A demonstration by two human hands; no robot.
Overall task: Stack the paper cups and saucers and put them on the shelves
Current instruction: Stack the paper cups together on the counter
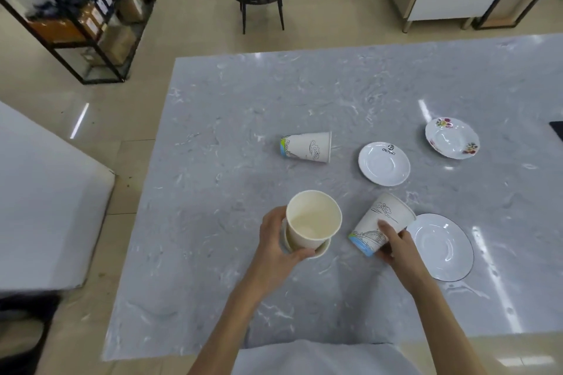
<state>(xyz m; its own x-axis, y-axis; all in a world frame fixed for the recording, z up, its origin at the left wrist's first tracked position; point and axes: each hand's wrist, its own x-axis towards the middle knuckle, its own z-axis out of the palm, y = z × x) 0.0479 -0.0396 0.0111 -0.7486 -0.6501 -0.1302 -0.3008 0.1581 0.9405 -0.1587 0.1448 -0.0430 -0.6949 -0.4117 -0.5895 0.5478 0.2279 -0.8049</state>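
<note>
Paper and china are still scattered over the grey marbled tabletop (213, 119), so I'd judge the job barely begun. Only one small stack looks started: the left hand (275, 240) has its fingers curled around an upright cup (313, 219) that seems to sit inside at least one more cup, whose rim shows just below it; the top one is empty, nothing but a pale bottom inside. The right hand (396, 245) has its fingers closed over a second cup (380, 224), tilted on its side with its mouth toward a plain saucer (441, 245) just beside it. A third cup (306, 147) lies on its side farther back, untouched. Two more saucers sit apart and unstacked, a white one with a logo (384, 163) and a flowered one (452, 137); all three saucers are bare. Nothing has gone to the black-framed shelves (79, 15) across the floor, already loaded with boxes. Left to do, by my reckoning: nest the remaining cups, pile the saucers, carry both over.
</note>
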